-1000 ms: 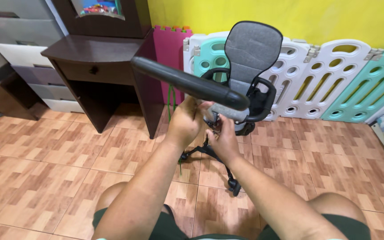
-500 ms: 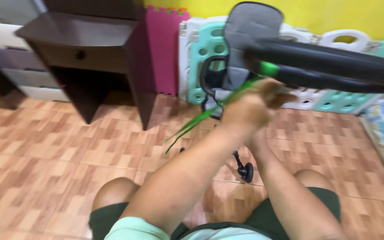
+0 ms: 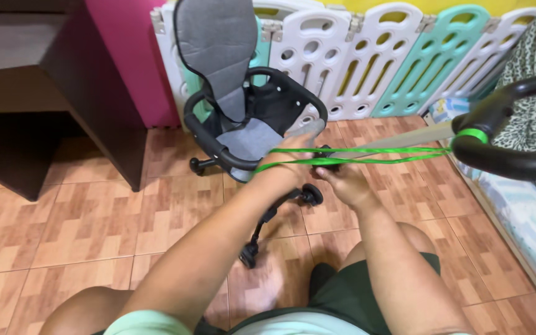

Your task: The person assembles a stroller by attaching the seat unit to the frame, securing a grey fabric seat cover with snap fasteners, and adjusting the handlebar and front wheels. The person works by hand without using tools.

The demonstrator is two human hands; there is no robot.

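Both hands closed on green cord [image 3: 379, 155]: left hand [image 3: 286, 166], right hand [image 3: 342, 180], just before stroller [image 3: 243, 118]. Cord taut to black handlebar [image 3: 504, 149]; looks thin, limp, light; grip near knot.

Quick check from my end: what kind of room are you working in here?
Likely a home room used by a small child: a white and teal plastic playpen fence lines the wall, a grey-seated black stroller stands on the brown tiled floor, beside a dark wooden desk.

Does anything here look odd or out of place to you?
Yes: a green strap runs from the black handlebar to both hands, left hand and right hand, above the small grey-seated stroller.
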